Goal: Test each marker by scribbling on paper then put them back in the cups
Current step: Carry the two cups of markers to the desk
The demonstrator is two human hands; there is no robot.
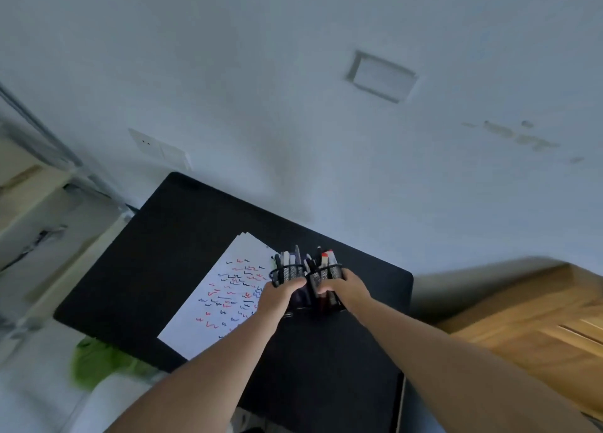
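Two black mesh cups stand side by side on the black table (156, 269), each filled with several markers. My left hand (277, 297) grips the left cup (287, 274). My right hand (346, 289) grips the right cup (328, 274), whose markers include one with a red cap (325, 257). Left of the cups lies a white sheet of paper (195, 328) covered with red, blue and black scribbles. The lower parts of both cups are hidden behind my hands.
A white wall (293, 106) with a socket plate (156, 147) rises behind the table. A wooden surface (528, 321) lies to the right. Something green (98, 360) sits below the table's left corner, with shelves at far left.
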